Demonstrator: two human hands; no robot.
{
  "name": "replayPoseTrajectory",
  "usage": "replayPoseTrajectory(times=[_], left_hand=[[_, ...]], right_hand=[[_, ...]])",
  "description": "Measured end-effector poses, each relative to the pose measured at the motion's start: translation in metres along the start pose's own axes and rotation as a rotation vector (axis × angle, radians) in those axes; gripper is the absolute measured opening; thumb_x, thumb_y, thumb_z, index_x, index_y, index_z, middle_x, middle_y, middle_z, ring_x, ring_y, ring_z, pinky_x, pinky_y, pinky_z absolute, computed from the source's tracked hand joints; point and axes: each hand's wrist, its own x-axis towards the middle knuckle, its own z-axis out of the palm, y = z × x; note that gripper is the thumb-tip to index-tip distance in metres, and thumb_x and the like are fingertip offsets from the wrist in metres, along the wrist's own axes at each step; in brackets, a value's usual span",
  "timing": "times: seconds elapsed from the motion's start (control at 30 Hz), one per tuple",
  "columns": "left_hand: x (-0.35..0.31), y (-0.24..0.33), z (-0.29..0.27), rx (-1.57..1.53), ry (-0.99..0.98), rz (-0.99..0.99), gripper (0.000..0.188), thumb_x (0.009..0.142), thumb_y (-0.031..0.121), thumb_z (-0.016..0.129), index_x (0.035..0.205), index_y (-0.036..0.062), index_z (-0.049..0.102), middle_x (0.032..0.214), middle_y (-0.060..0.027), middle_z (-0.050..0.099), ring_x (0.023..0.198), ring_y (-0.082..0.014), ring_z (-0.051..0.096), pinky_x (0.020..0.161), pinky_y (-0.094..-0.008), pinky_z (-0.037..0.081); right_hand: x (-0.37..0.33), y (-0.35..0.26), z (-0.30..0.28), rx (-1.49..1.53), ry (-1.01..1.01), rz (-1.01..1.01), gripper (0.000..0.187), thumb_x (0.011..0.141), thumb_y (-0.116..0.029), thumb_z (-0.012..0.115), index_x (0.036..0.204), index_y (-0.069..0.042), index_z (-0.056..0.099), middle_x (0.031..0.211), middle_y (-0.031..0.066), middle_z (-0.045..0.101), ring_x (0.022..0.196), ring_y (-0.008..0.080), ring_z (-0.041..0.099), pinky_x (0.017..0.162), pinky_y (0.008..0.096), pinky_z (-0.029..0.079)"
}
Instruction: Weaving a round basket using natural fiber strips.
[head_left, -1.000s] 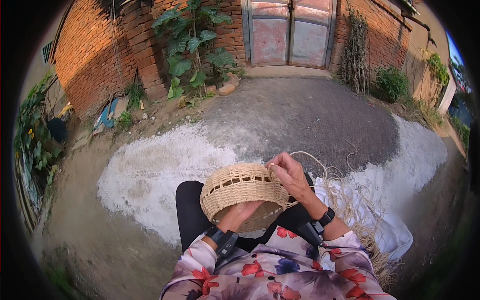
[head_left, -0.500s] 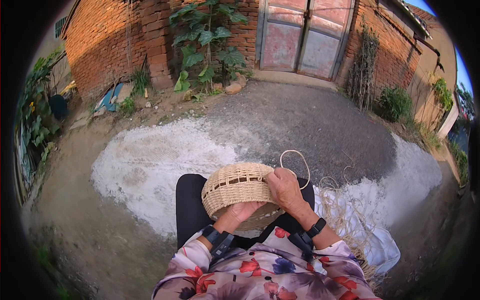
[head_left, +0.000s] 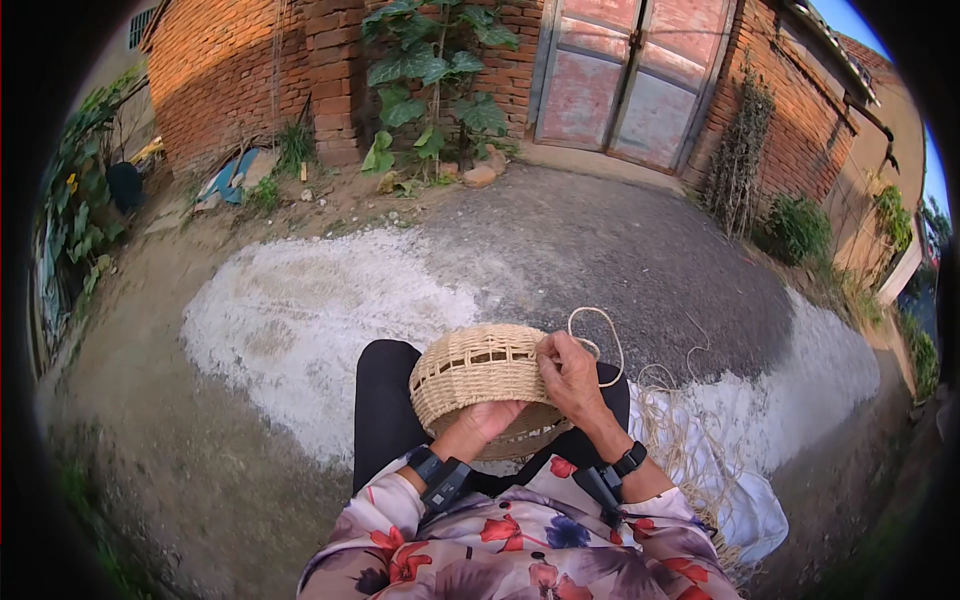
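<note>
Over the last second, lowered the right grip (head_left: 572,378) slightly at the right edge of the woven basket (head_left: 462,398) and let the pale strand (head_left: 621,352) curl into a loop just beside it, seemingly narrowing the work to one short stretch of weave. Kept the right fingertips pinched on that edge, perhaps with the strand too; too small to tell. Held the basket tilted over the lap, between both grips, with the left grip (head_left: 492,416) reaching into the opening from below, fingers partly hidden; could not tell how tightly closed.
</note>
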Motion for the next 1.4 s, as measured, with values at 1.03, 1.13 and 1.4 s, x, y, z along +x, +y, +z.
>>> replayPoseTrajectory(times=[1.03, 1.13, 1.4], left_hand=[[-0.023, 0.001, -0.036, 0.010, 0.034, -0.082, 0.031, 0.091, 0.032, 0.064, 0.116, 0.0131, 0.060, 0.101, -0.0005, 0.065, 0.092, -0.0145, 0.060, 0.077, -0.0333, 0.051], [-0.040, 0.003, -0.017, 0.491, 0.148, -0.378, 0.026, 0.093, 0.030, 0.063, 0.113, 0.0132, 0.062, 0.094, 0.0023, 0.063, 0.084, -0.0085, 0.060, 0.072, -0.0275, 0.050], [-0.081, 0.038, 0.043, 0.954, -0.108, -0.472, 0.025, 0.096, 0.028, 0.060, 0.111, 0.0083, 0.062, 0.086, 0.0026, 0.061, 0.073, -0.0045, 0.058, 0.063, -0.0196, 0.047]], right_hand=[[0.044, -0.040, 0.007, 0.001, -0.125, -0.200, 0.025, 0.088, -0.007, 0.059, 0.113, -0.002, 0.058, 0.099, 0.0140, 0.062, 0.090, 0.0315, 0.057, 0.080, 0.0402, 0.045], [0.029, -0.030, 0.004, -0.223, -0.170, -0.387, 0.033, 0.085, -0.010, 0.064, 0.117, -0.004, 0.060, 0.095, 0.0122, 0.066, 0.088, 0.0314, 0.058, 0.079, 0.0416, 0.046], [0.024, -0.039, 0.028, -0.403, -0.132, -0.463, 0.023, 0.080, -0.004, 0.068, 0.103, -0.006, 0.068, 0.080, 0.0098, 0.062, 0.075, 0.0280, 0.059, 0.067, 0.0383, 0.047]])
